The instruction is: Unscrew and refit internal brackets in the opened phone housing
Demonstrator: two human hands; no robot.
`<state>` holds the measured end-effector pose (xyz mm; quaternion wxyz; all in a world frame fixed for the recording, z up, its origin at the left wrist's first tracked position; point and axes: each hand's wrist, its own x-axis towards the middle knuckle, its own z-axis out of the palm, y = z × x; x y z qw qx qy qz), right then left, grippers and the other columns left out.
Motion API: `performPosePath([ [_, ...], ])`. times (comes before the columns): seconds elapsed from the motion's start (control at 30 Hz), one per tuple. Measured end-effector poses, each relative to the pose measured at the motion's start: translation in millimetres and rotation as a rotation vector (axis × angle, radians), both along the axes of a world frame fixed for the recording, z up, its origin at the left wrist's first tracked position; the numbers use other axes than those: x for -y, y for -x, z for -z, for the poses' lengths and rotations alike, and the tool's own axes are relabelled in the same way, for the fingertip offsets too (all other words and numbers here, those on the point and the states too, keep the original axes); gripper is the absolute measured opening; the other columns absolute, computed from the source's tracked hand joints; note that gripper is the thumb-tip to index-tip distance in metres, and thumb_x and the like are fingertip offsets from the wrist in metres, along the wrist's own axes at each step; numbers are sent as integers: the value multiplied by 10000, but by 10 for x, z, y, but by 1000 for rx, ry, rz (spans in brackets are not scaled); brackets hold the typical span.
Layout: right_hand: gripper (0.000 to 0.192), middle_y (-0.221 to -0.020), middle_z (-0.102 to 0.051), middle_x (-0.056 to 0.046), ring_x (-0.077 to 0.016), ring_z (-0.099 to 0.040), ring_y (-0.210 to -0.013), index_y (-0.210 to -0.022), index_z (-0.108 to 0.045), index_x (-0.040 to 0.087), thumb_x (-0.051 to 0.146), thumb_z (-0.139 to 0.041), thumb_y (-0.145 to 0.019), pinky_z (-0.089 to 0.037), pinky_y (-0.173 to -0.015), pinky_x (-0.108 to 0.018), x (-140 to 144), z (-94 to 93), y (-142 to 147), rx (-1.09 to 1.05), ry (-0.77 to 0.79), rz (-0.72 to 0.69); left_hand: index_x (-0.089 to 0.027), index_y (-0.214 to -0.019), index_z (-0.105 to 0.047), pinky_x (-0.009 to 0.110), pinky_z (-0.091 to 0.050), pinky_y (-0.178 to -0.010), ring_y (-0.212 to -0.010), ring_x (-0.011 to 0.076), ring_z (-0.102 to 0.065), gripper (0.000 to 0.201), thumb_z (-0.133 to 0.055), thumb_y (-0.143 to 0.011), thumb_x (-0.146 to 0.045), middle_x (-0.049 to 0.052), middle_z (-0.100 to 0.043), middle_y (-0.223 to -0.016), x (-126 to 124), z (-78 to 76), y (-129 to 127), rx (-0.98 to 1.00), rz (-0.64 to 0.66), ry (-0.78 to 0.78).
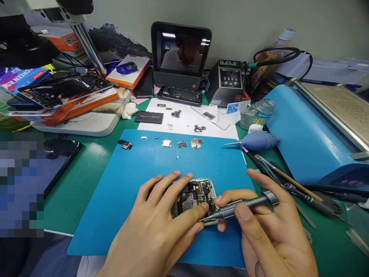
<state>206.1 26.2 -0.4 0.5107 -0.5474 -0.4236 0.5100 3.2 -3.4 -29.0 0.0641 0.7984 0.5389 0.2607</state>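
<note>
An opened smartphone [187,202] lies on the blue mat [106,215] with its circuit boards and inner parts exposed. My left hand [161,215] rests over its left side and grips its edges, thumb near the boards. Between the fingers and thumb of my right hand [268,219] is a grey screwdriver [230,209], tilted, its thin tip at the phone's near edge beside my left thumb. Whether the tip sits in a screw cannot be made out. Beyond the phone, small metal shields [197,143] and tiny screws lie on the mat.
A white sheet [178,119] behind the mat bears a battery [149,117] and camera modules [176,113]. To the right are a blue air blower [259,141], tweezers, a brush and a blue machine [305,134]. Another phone [62,161] lies left; a smart display [181,54] stands behind.
</note>
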Motion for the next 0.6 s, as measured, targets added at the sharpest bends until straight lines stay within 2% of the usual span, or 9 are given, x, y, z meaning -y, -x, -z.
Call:
performPosePath([
  [0.27, 623, -986, -830, -54, -224, -804, -850, -1512, -592, 361, 465, -860, -960, -679, -647, -249, -34, 32, -5, 1, -11, -26, -415, -1466, -728, 515, -372, -1206, -1572, 297, -501, 334, -543, -1191, -457, 53, -622, -1668, -14, -63, 3, -25, 18, -29],
  [0.43, 571, -957, -813, -58, -212, -775, -807, -1496, -633, 313, 420, -841, -975, -644, -594, -248, -54, -20, 43, -46, -22, -1, -437, -1478, -709, 525, -343, -1243, -1632, 276, -436, 344, -517, -1195, -485, 20, -581, -1710, -3, -58, 5, -10, 1, -15],
  [0.5, 559, -900, -800, -44, -197, -750, -746, -1522, -622, 311, 391, -808, -1000, -608, -535, -233, -49, -61, 83, -43, -88, 63, -417, -1437, -733, 537, -370, -1219, -1618, 289, -464, 328, -530, -1190, -491, 37, -597, -1698, -11, -64, 10, 5, 8, -22],
  [0.6, 660, -891, -797, -23, -202, -752, -733, -1597, -558, 340, 309, -813, -990, -598, -513, -243, -31, -115, 76, 122, -327, 288, -397, -1399, -759, 555, -428, -1148, -1544, 328, -561, 320, -564, -1174, -514, 76, -659, -1638, -28, -74, 20, -3, 26, -45],
])
